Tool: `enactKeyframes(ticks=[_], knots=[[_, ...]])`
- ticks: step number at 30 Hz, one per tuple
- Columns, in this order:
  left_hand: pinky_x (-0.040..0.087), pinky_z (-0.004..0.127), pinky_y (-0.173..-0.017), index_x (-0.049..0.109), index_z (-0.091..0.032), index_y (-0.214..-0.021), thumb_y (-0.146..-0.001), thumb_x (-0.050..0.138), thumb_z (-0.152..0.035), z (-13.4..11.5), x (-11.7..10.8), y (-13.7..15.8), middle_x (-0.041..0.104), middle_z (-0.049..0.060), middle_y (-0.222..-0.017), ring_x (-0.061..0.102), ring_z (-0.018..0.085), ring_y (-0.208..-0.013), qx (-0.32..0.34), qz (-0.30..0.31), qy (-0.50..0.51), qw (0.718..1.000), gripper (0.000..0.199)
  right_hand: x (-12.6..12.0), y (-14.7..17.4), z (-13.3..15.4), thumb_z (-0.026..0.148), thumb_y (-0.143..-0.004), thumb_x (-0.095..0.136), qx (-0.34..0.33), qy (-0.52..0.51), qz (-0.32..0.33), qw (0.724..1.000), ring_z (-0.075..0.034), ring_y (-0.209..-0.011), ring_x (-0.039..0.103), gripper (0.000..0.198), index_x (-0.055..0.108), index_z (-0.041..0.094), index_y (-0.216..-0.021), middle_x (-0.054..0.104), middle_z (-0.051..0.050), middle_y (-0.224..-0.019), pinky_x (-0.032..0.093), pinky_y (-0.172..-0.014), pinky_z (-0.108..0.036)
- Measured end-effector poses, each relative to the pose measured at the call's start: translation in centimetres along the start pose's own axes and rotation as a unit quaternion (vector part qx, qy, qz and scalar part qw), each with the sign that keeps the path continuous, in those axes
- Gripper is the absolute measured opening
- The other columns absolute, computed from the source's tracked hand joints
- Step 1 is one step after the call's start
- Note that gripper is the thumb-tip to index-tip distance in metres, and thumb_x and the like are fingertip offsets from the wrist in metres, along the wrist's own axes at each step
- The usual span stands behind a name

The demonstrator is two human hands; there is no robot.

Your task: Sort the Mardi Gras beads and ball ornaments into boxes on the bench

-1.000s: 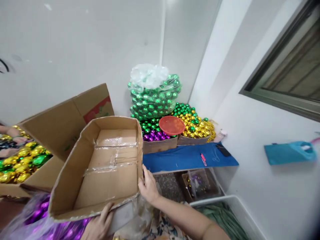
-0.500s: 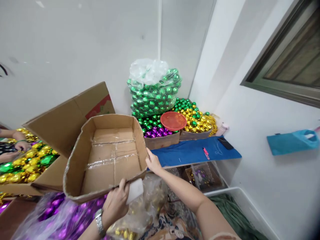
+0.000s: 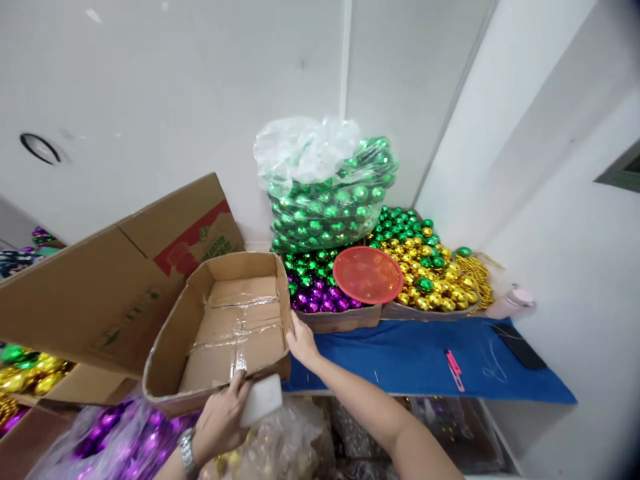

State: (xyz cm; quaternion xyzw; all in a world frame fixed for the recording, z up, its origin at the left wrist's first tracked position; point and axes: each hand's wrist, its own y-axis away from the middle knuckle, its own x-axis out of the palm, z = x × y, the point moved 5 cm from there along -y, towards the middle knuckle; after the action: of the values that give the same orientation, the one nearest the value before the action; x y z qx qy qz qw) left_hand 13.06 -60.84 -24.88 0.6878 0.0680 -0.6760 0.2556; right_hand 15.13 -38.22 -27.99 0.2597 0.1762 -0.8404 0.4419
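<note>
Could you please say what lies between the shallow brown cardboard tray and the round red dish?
Shiny green balls and purple balls lie between the tray and the dish, in the head view.

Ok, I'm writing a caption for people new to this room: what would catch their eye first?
Likely the clear plastic bag full of shiny green balls, standing tall against the back wall. Just in front, a round red dish lies across the heaped balls, with gold ones to its right. Nearer, an open cardboard box stands out, with the left hand at its near edge and the right hand on its right side.
</note>
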Motion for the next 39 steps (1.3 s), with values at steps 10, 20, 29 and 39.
enactKeyframes(ticks=[10,20,29,39], knots=[[0.053,0.042,-0.08,0.037,-0.022,-0.13,-0.064,0.06,-0.03,7.6,4.2,-5.3,0.041,0.021,-0.14,0.067,0.032,-0.096,0.029,-0.009,0.075,0.997,0.07,3.9,-4.4,0.6,0.008,-0.073,0.054,-0.022,0.043,0.007,0.999,-0.034,-0.133,0.044,0.076,0.042,0.011,-0.148,0.031,-0.022,-0.153,0.042,-0.109,-0.045],[0.055,0.038,-0.074,0.046,-0.017,-0.123,-0.056,0.062,-0.027,8.5,6.0,-11.2,0.051,0.02,-0.134,0.069,0.029,-0.087,0.034,0.024,0.076,0.996,0.07,4.8,-7.5,-0.6,0.045,-0.087,0.063,-0.33,0.2,0.152,0.91,-0.038,-0.141,0.032,0.058,0.056,0.014,-0.135,0.045,-0.02,-0.148,0.022,-0.113,-0.067],[0.056,0.039,-0.072,0.046,-0.015,-0.124,-0.073,0.06,-0.027,9.4,8.3,-5.1,0.0,0.031,-0.16,0.068,0.032,-0.099,-0.125,-0.09,0.098,0.983,0.055,7.7,-8.5,0.6,0.052,-0.09,0.061,-0.419,0.249,0.264,0.832,-0.021,-0.084,0.068,0.033,0.071,0.02,-0.084,0.075,-0.007,-0.085,0.041,-0.101,-0.047],[0.056,0.04,-0.08,0.053,-0.013,-0.119,-0.07,0.062,-0.027,15.2,8.5,-8.2,-0.016,0.026,-0.161,0.056,0.041,-0.123,-0.138,-0.093,0.133,0.977,0.052,10.4,-13.1,1.8,0.053,-0.095,0.052,-0.322,0.295,0.266,0.86,-0.023,-0.083,0.071,0.038,0.07,0.02,-0.088,0.076,-0.009,-0.086,0.043,-0.092,-0.044]])
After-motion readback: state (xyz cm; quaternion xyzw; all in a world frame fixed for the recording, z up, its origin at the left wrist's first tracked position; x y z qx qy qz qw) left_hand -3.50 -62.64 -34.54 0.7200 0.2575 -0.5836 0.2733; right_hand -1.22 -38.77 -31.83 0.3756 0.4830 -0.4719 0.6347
